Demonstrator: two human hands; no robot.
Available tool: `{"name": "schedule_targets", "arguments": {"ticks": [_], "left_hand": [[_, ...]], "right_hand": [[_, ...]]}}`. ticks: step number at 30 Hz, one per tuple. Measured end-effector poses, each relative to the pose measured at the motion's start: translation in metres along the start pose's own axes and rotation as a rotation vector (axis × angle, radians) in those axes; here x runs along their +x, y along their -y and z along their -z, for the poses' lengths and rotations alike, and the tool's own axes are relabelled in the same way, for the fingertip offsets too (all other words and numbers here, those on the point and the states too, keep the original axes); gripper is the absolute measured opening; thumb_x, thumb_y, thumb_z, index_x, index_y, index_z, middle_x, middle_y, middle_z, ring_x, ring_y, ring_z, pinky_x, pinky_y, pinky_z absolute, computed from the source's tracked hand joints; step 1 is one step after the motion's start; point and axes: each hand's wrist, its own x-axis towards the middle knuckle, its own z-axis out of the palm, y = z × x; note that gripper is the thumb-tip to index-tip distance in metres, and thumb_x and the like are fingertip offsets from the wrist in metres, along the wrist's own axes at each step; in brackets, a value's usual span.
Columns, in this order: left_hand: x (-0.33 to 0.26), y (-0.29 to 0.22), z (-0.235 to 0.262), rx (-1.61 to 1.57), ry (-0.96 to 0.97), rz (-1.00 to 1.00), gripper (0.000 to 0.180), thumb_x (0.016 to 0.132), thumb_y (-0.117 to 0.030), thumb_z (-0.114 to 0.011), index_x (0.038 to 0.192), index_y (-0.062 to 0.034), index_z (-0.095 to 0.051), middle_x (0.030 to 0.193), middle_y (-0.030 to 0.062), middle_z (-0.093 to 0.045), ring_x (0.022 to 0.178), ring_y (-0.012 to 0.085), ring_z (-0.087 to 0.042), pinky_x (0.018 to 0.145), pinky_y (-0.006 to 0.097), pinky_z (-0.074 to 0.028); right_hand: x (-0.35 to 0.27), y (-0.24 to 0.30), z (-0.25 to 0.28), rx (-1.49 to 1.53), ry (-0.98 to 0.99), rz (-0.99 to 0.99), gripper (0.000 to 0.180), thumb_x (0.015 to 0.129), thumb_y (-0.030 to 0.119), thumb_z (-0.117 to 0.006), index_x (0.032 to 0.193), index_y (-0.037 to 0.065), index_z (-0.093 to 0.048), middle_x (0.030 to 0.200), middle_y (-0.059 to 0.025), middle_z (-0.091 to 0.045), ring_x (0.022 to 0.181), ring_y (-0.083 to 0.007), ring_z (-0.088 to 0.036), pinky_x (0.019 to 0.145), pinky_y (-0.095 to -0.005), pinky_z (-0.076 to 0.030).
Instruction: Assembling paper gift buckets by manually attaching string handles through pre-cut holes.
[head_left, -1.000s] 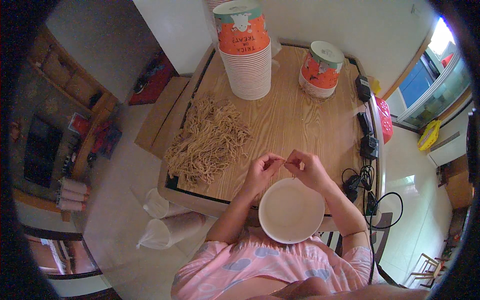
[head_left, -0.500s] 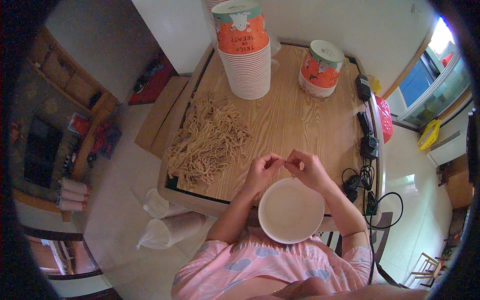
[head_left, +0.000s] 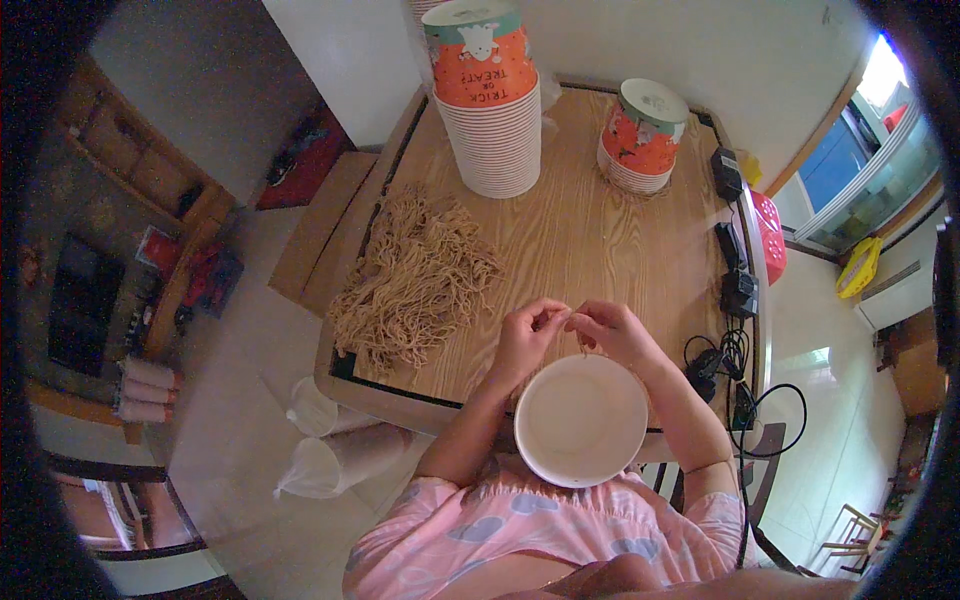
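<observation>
Over the far rim of a white paper bucket (head_left: 580,425), my left hand (head_left: 528,335) and my right hand (head_left: 608,332) meet in pinches, fingertips nearly touching. A short bit of tan cord seems to show at the fingertips and under my right hand; most of it is hidden by the fingers. The bucket's open mouth faces up, between my forearms at the table's near edge. To the left lies a loose heap of tan cords (head_left: 415,280) on the wooden table (head_left: 570,240).
A tall stack of upturned orange and white paper buckets (head_left: 490,140) stands at the back. A shorter stack (head_left: 645,140) sits at the back right. Black adapters (head_left: 738,295) and coiled cables (head_left: 735,360) line the right edge. Bagged bucket stacks (head_left: 350,455) lie on the floor at left.
My fingertips have shifted slightly against each other, with the left hand a little higher. The bucket, the heap and the stacks stay in place.
</observation>
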Motion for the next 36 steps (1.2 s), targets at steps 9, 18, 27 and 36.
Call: {"name": "schedule_targets", "arguments": {"ticks": [9, 18, 27, 36], "left_hand": [[0.003, 0.017, -0.006, -0.02, -0.027, -0.037, 0.006, 0.082, -0.005, -0.061, 0.087, -0.0037, -0.064, 0.066, 0.0005, -0.061, 0.056, 0.0061, -0.051, 0.051, 0.023, -0.042], [0.001, 0.014, -0.007, -0.048, -0.035, 0.035, 0.005, 0.083, -0.008, -0.061, 0.084, -0.0029, -0.061, 0.065, -0.0007, -0.059, 0.058, 0.0057, -0.052, 0.052, 0.022, -0.042], [0.0, 0.007, -0.007, -0.022, -0.004, 0.036, 0.007, 0.084, -0.009, -0.061, 0.084, -0.0023, -0.062, 0.07, 0.0018, -0.062, 0.063, 0.0076, -0.055, 0.058, 0.024, -0.045], [0.0, 0.007, -0.008, -0.036, -0.031, 0.021, 0.007, 0.084, -0.01, -0.06, 0.084, -0.0027, -0.061, 0.066, 0.0008, -0.06, 0.058, 0.006, -0.05, 0.052, 0.023, -0.041]], "right_hand": [[0.011, -0.027, -0.005, 0.193, 0.062, -0.052, 0.026, 0.091, 0.025, -0.055, 0.081, 0.002, -0.061, 0.065, 0.0016, -0.054, 0.059, -0.0062, -0.05, 0.053, -0.0214, -0.039], [0.009, -0.024, -0.007, 0.333, 0.038, -0.059, 0.026, 0.092, 0.023, -0.052, 0.087, 0.0, -0.061, 0.067, 0.0003, -0.054, 0.06, -0.0065, -0.05, 0.056, -0.0209, -0.04], [0.01, -0.031, -0.007, 0.36, 0.009, -0.098, 0.023, 0.091, 0.022, -0.053, 0.087, 0.001, -0.061, 0.067, 0.0002, -0.054, 0.06, -0.0068, -0.049, 0.055, -0.0207, -0.039], [0.009, -0.022, -0.006, 0.48, -0.01, -0.173, 0.019, 0.089, 0.019, -0.056, 0.085, 0.002, -0.061, 0.067, 0.0005, -0.054, 0.06, -0.007, -0.049, 0.054, -0.0204, -0.038]]}}
